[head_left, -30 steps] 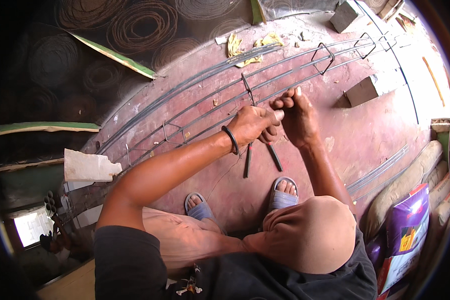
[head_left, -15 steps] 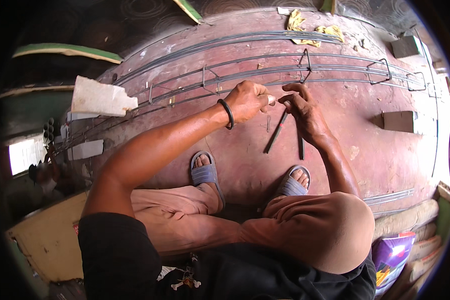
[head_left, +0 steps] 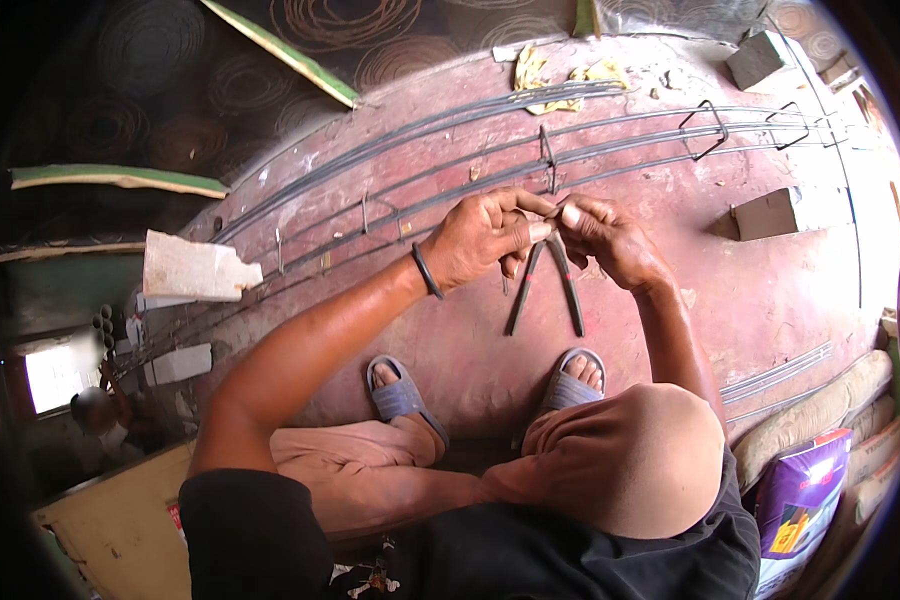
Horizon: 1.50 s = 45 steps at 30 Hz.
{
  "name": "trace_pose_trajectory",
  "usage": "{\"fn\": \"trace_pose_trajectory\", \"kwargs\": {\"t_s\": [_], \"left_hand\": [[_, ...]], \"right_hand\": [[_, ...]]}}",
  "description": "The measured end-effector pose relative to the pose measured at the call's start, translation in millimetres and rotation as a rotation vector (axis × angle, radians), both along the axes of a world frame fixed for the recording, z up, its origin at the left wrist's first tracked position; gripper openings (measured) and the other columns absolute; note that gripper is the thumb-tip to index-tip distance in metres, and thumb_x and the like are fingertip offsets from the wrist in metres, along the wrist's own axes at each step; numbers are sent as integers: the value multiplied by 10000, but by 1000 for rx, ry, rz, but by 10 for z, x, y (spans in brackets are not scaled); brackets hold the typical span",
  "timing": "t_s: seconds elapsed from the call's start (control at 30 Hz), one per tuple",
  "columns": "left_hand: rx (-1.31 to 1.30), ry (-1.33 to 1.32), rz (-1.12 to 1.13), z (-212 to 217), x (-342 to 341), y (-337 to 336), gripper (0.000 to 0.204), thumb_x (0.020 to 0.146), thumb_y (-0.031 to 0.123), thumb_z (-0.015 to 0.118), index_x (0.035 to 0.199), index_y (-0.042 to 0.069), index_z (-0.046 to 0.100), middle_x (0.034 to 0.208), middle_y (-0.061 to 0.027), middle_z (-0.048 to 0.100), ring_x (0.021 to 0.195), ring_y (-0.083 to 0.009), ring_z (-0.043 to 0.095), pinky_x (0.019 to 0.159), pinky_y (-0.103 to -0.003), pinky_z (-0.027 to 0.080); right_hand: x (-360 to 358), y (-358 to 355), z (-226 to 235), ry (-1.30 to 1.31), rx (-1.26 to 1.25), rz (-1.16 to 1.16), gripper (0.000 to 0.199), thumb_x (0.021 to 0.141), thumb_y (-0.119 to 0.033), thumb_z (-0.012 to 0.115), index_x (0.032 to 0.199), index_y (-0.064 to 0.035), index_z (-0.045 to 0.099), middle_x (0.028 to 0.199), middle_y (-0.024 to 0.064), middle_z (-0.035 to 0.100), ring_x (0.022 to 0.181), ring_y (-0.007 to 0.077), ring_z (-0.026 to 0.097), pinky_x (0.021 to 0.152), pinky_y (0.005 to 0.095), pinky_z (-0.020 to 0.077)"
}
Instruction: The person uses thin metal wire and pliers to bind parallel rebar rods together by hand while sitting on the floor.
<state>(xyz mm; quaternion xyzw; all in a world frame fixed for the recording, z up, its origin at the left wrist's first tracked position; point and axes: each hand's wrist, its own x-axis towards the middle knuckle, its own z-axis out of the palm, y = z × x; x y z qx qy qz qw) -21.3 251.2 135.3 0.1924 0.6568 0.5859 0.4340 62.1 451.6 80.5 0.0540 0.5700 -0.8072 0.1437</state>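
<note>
My left hand (head_left: 485, 238) and my right hand (head_left: 606, 240) meet in front of me, fingertips almost touching. Fingers and thumb of each are closed in a pinch. What sits between them is too small or too hidden to make out. Just below the fingertips show pincers (head_left: 572, 290) with dark handles spread apart and red marks on them. Their jaws are partly covered by my hands, and I cannot tell whether my fingers touch them. Beyond the hands runs a long cage of steel bars (head_left: 630, 150), with a square stirrup (head_left: 547, 150) around the bars.
More loose bars (head_left: 410, 125) and a yellow sack (head_left: 545, 85) lie farther off. Grey blocks (head_left: 770, 215) stand at the right, a pale broken slab (head_left: 195, 268) at the left. Filled bags (head_left: 805, 480) are stacked by my right knee. Another person (head_left: 105, 410) is at the far left.
My view has turned, so the bar cage and floor things sit farther left. My hands have come closer together, the left hand's fingers now reaching the right hand's fingertips.
</note>
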Motion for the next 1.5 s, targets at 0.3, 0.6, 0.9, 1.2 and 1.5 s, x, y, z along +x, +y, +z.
{"fn": "trace_pose_trajectory", "kwargs": {"t_s": [0.3, 0.6, 0.9, 1.2, 1.5], "left_hand": [[-71, -115, 6, -231, 155, 197, 301, 962, 290, 588, 1002, 1, 661, 678, -23, 620, 455, -14, 457, 391, -172, 346], [-234, 439, -113, 201, -359, 295, 254, 918, 252, 635, 944, 7, 696, 635, -10, 607, 545, -65, 505, 518, -252, 428], [-135, 716, -164, 419, -533, 37, 257, 920, 247, 630, 989, 12, 707, 596, 40, 477, 553, -53, 434, 508, -260, 374], [-98, 555, -113, 515, -637, -103, 263, 925, 244, 626, 860, -6, 675, 592, -15, 549, 548, -77, 504, 563, -284, 487], [-139, 405, -134, 185, -265, 116, 262, 896, 245, 648, 864, -7, 712, 568, -23, 578, 513, -82, 530, 488, -265, 434]], "right_hand": [[-139, 138, 50, 120, -731, -586, 444, 993, -327, 499, 1268, 22, 504, 1096, 99, 629, 1027, 223, 618, 974, 411, 450], [22, 396, 4, 366, 622, -433, 313, 1014, -256, 476, 1129, -17, 642, 1073, 89, 684, 952, 163, 646, 803, 316, 535], [157, -292, 397, 479, 1153, -100, 184, 946, -131, 562, 1077, -11, 612, 957, 146, 630, 869, 260, 597, 750, 360, 499], [47, -257, 300, 541, 1289, -295, 166, 930, -205, 617, 923, -40, 628, 811, 66, 577, 763, 180, 540, 743, 334, 478], [-340, -414, 229, 170, -301, -723, 385, 1003, -345, 485, 1183, -4, 500, 843, 18, 521, 796, 160, 548, 919, 413, 499]]}}
